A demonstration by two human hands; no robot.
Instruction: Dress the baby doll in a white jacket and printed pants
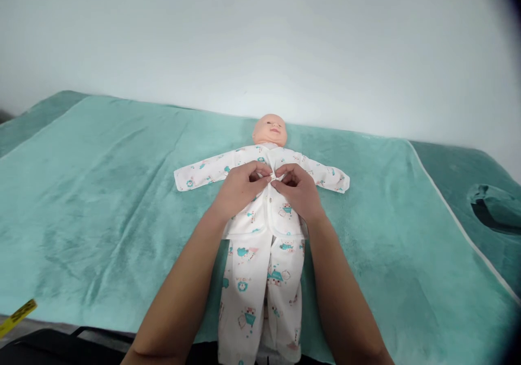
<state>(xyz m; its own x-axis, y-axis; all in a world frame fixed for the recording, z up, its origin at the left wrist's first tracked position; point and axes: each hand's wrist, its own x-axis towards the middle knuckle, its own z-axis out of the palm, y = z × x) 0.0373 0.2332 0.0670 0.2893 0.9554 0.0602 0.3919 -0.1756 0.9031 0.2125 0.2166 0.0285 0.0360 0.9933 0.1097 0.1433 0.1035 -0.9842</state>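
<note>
A baby doll (pixel 270 130) lies on its back, its head toward the wall. It wears a white printed jacket (pixel 249 217) with long sleeves spread to both sides, and matching trousers (pixel 244 289). My left hand (pixel 246 185) pinches one front edge of the jacket at chest height. Opposite it, my right hand (pixel 296 187) pinches the other front edge, the fingertips of both hands almost meeting. A small fastening on the front placket shows just below them. Whatever lies right between the fingertips is too small to make out.
A green plush blanket (pixel 122 202) with a pale edge covers the surface under the doll. A white wall (pixel 260 39) rises behind. A clear thing with a black band (pixel 494 213) lies at the right. A yellow strip (pixel 17 318) and black items are at lower left.
</note>
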